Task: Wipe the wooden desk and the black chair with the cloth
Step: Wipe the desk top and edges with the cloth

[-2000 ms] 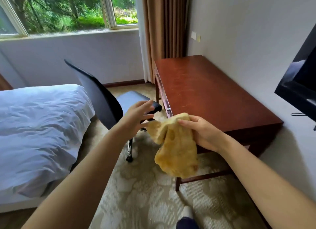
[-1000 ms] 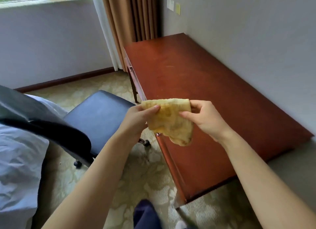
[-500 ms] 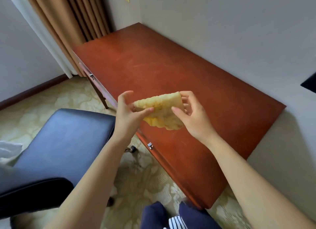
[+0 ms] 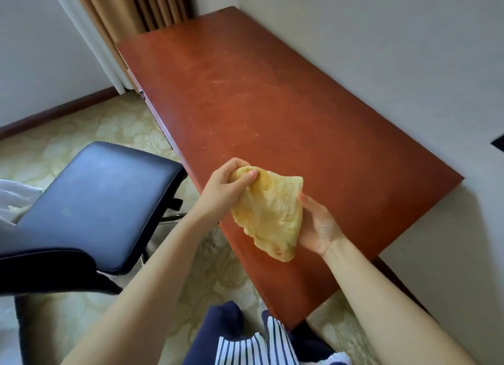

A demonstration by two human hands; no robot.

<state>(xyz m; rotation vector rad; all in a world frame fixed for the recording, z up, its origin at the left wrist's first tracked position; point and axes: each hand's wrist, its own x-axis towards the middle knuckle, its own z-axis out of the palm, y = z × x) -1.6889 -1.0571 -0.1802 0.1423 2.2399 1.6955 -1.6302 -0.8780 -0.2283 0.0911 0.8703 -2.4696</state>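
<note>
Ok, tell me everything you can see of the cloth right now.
The cloth is yellow, soft and creased, and looks like thin woven fabric. It is bunched into a rough triangle with a wavy lower-left hem and a pale spot near its bottom tip. It hangs over the near part of the wooden desk and does not appear to be pressed onto it. The left hand pinches its top corner. The right hand holds its right side, fingers hidden behind it.

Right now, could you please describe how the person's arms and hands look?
The left forearm and right forearm are bare as far as the frame shows, with no sleeves in view. The left hand and right hand wear no gloves, and no watch, bracelet or ring shows on their visible sides.
</note>
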